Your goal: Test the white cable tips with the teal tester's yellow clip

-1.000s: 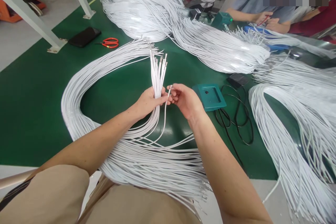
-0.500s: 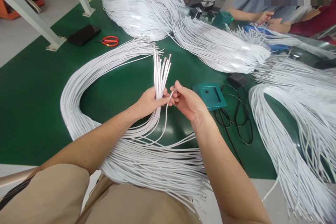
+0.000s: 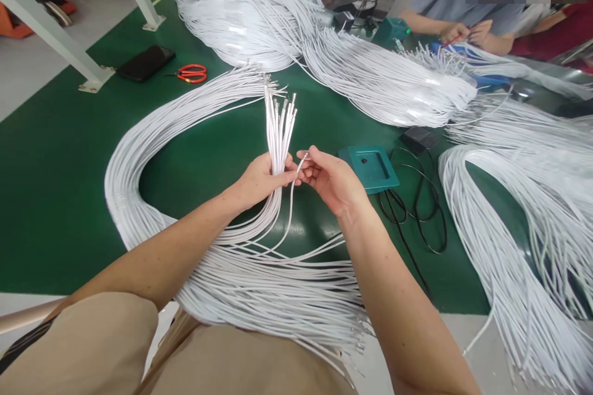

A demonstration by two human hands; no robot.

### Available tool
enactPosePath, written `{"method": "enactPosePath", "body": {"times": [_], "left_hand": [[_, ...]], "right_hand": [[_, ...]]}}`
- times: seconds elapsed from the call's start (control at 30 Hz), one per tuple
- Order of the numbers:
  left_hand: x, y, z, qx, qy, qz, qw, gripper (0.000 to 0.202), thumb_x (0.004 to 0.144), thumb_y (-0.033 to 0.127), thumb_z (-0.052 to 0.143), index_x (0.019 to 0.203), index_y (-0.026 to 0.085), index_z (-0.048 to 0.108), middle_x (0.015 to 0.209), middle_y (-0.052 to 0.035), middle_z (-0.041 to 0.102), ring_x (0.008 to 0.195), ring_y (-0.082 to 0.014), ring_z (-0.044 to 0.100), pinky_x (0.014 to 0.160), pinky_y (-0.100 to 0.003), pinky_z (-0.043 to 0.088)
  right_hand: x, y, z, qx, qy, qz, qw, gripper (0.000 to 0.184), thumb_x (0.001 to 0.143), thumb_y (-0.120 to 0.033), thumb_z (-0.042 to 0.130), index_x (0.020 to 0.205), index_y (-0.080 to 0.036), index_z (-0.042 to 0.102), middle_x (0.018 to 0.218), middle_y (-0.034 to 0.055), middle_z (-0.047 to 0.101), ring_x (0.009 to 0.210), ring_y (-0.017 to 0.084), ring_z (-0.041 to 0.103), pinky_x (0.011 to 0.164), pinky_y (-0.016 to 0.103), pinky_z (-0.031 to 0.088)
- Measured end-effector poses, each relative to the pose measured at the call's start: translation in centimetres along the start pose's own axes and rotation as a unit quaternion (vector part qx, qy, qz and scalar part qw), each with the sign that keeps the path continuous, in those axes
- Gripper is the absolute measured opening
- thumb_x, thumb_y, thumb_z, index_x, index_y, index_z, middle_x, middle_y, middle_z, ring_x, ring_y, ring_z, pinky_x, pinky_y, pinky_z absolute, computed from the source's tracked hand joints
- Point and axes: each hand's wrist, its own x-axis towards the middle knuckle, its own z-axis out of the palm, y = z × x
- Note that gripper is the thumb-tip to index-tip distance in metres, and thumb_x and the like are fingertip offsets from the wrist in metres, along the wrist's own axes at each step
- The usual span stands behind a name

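My left hand (image 3: 262, 178) is closed around a bunch of white cables (image 3: 280, 136), whose metal-tipped ends point up and away from me. Just right of it, my right hand (image 3: 328, 176) pinches a single white cable (image 3: 292, 203) near its tip, which shows between thumb and fingers. The left thumb reaches toward that same cable; whether it presses on it I cannot tell. Below both hands a thick spread of white cables (image 3: 273, 287) lies across the table edge and my lap. A curved bundle of white cables (image 3: 134, 154) loops round on the left.
Red-handled scissors (image 3: 192, 73) and a dark flat case (image 3: 146, 63) lie on the green table (image 3: 50, 197) at far left. A teal tray-like device (image 3: 369, 168) with black cords (image 3: 419, 210) sits right. More cable heaps (image 3: 389, 77) fill the back and right. A co-worker's hands (image 3: 467, 36) work beyond.
The right fingers have shifted slightly on the single cable, and its tip shows a little more. The left hand keeps its hold on the bunch. The view has moved slightly.
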Motion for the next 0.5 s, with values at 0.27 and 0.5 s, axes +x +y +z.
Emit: {"method": "enactPosePath", "body": {"times": [0.27, 0.5], "left_hand": [[-0.04, 0.22, 0.33, -0.036, 0.012, -0.002, 0.999, 0.024, 0.075, 0.027, 0.073, 0.079, 0.015, 0.052, 0.074, 0.0001, 0.063, 0.069, -0.0114, 0.064, 0.066, -0.024, 0.047], [-0.1, 0.25, 0.4, -0.043, 0.02, 0.001, 0.999, 0.024, 0.077, 0.025, 0.071, 0.082, 0.016, 0.049, 0.078, -0.002, 0.068, 0.069, -0.0129, 0.067, 0.066, -0.026, 0.047]], "right_hand": [[-0.2, -0.22, 0.14, -0.015, -0.018, -0.015, 1.0, 0.026, 0.068, -0.039, 0.079, 0.077, -0.016, 0.074, 0.067, -0.0017, 0.057, 0.062, 0.008, 0.048, 0.069, 0.026, 0.046], [-0.35, -0.39, 0.31, -0.057, -0.006, -0.027, 0.998, 0.023, 0.068, -0.032, 0.077, 0.083, -0.016, 0.074, 0.07, -0.0002, 0.062, 0.063, 0.009, 0.05, 0.066, 0.026, 0.046]]}}
